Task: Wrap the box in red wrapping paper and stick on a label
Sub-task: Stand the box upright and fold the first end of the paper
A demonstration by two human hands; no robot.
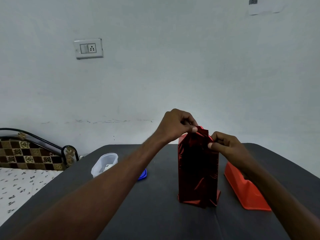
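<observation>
A tall box covered in shiny red wrapping paper [198, 168] stands upright on the dark table [155, 205]. The paper is bunched and folded at the box's top end. My left hand [174, 125] pinches the paper at the top left corner with thumb and fingers. From the right, my right hand [225, 146] pinches the paper at the top right edge. The box itself is hidden under the paper. I see no label.
A red-orange plastic tape dispenser [245, 189] lies right of the box. A clear plastic container [103, 163] and a blue lid [142, 174] sit to the left, partly behind my left forearm. A bed [20, 184] stands at the far left; the wall is close behind.
</observation>
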